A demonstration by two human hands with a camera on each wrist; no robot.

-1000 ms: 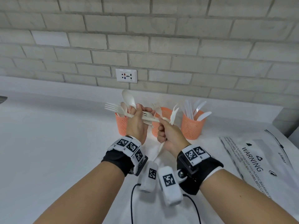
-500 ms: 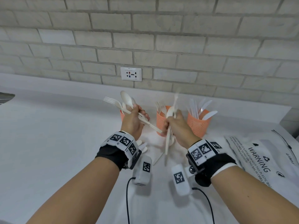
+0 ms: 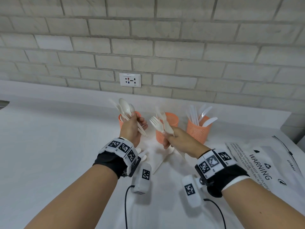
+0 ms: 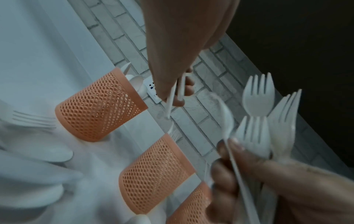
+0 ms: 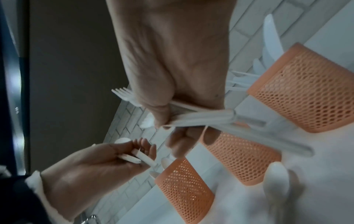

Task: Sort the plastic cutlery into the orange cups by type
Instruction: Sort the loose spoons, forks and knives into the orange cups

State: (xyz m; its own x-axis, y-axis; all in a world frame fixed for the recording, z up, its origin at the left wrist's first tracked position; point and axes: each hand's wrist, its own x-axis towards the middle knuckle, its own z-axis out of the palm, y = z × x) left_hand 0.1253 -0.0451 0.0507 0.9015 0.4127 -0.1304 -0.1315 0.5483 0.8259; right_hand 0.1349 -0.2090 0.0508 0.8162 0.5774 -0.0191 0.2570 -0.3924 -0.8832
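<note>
Three orange mesh cups stand in a row by the wall. The left cup holds spoons, the middle cup forks, the right cup knives. My left hand grips a bundle of white spoons by the handles, just in front of the left cup. My right hand grips several white forks, tines up, in front of the middle cup. The left wrist view shows those forks close up. In the right wrist view their handles cross my palm.
Loose white cutlery lies on the white counter under my hands. A clear plastic bag printed WARNING lies at the right. A wall socket sits in the brick wall behind the cups.
The fork that lay across the spoons in my left hand is now with the forks in my right hand. The hands have moved apart, and the forks now point upward.
</note>
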